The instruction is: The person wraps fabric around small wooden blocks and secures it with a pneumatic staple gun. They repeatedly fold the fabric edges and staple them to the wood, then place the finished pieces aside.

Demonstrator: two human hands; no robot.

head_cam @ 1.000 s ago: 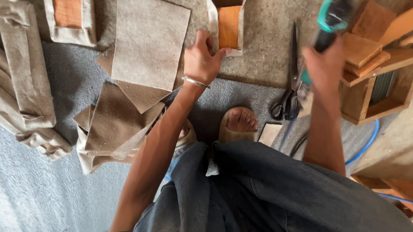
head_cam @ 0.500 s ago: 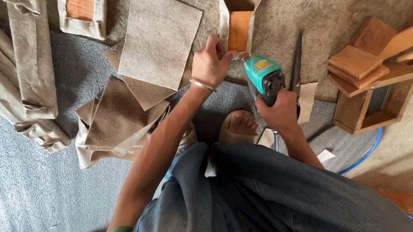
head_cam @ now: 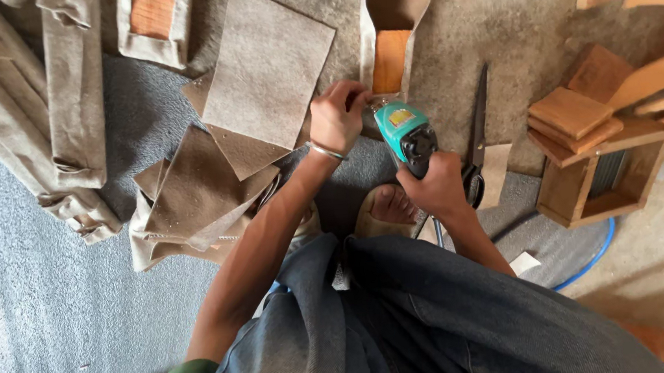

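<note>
Head view: the right hand (head_cam: 436, 188) is wrapped around the handle of a teal plastic power tool with a black body (head_cam: 407, 135), its grip pressed fully closed on the handle, nose pointing at the lower edge of a wooden block partly wrapped in stiff brown felt (head_cam: 390, 48). This felt-wrapped block lies flat on the concrete floor (head_cam: 492, 16), directly ahead of the tool. The left hand (head_cam: 337, 116) rests at the block's near-left corner, fingertips pinching the loose felt flap down against the wood

Handling judgement:
- Felt-wrapped block: probably light and rigid at the core; the felt covering is limp and likely to slip or spring back unless held taut. Best held at the flap edge close to the tool nose, fingers kept clear of the nose line
- Teal tool: compact but likely nose-heavy; hold at the handle, as shown

Positions relative to the block:
- Right of it: long black-handled scissors (head_cam: 477, 139) on the floor, blades pointing away from the person
- Further right: an open wooden box holding stacked square wood pieces (head_cam: 590, 158)
- Left of it: flat brown felt sheets (head_cam: 264, 73), overlapping
- Far left: folded tan fabric rolls (head_cam: 64, 97) on grey carpet (head_cam: 42, 312)
- Below it: a bare foot (head_cam: 385, 210)
</note>
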